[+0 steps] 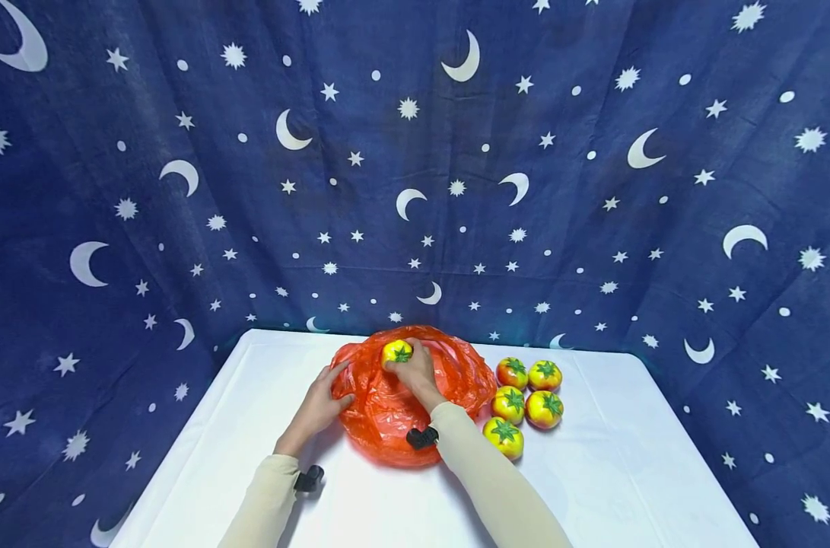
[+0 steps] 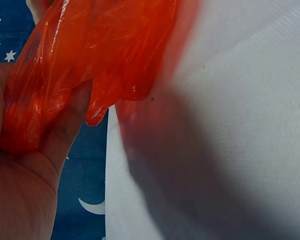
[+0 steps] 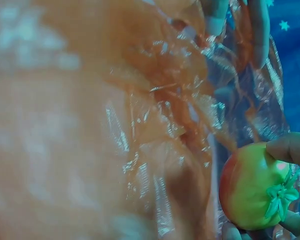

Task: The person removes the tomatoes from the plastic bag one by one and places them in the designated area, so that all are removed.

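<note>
My right hand [image 1: 417, 371] grips a yellow-and-red tomato [image 1: 397, 352] with a green leafy top, holding it over the red plastic bag [image 1: 387, 407]. In the right wrist view, the thumb and fingers close round the tomato [image 3: 255, 187] beside the crinkled film. At the bag's left side is my left hand [image 1: 324, 402], holding the film between thumb and fingers. The left wrist view shows the bag [image 2: 105, 45] bunched between the thumb and the other fingers of that hand [image 2: 25, 195]. The inside of the bag is mostly hidden.
Several more tomatoes [image 1: 545, 409] stand in a cluster on the white table [image 1: 634, 457], right of the bag. Behind the table hangs a dark blue cloth [image 1: 360, 198] with moons and stars. Dark wrist mounts [image 1: 310, 479] sit at both cuffs.
</note>
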Demonstrator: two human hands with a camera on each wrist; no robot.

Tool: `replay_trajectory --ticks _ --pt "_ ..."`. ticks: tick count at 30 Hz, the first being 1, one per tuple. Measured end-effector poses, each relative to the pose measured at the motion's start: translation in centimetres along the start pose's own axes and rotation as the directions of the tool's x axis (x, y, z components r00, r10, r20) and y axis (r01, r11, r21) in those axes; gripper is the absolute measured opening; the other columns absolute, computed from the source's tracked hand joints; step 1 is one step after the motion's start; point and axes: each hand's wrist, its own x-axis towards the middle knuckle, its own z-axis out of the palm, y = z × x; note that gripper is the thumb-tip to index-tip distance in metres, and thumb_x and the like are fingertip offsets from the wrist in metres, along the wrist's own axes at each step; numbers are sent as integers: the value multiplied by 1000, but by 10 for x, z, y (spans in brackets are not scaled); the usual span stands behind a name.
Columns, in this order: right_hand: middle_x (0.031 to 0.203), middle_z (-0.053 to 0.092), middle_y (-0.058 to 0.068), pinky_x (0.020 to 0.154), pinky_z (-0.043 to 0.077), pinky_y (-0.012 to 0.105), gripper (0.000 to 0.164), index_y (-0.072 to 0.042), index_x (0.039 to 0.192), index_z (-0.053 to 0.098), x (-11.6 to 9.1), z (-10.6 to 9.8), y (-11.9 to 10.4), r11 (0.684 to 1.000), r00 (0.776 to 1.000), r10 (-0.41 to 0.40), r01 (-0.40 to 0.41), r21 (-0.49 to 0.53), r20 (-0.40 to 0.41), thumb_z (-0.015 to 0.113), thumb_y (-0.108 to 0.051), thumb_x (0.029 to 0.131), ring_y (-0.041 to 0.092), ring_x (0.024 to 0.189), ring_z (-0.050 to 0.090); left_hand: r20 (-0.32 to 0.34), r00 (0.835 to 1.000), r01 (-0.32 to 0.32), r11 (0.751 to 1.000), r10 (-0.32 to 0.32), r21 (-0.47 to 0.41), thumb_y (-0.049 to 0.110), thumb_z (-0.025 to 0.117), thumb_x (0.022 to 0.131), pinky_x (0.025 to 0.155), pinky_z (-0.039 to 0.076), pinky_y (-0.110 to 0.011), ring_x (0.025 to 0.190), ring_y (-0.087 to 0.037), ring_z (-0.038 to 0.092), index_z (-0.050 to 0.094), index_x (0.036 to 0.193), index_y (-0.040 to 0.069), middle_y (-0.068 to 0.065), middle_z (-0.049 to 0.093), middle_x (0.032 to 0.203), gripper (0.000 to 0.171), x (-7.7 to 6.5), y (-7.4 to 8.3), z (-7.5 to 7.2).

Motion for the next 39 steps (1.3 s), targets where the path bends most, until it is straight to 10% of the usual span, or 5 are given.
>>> replay_trajectory --ticks 39 --pt "128 56 10 85 53 33 70 -13 135 53 -57 -52 -40 965 976 -190 165 205 105 80 -15 70 28 113 54 4 1000 -4 1000 4 22 -1 71 79 113 33 -62 135 -46 42 45 146 6 -24 46 139 72 -4 -3 -2"
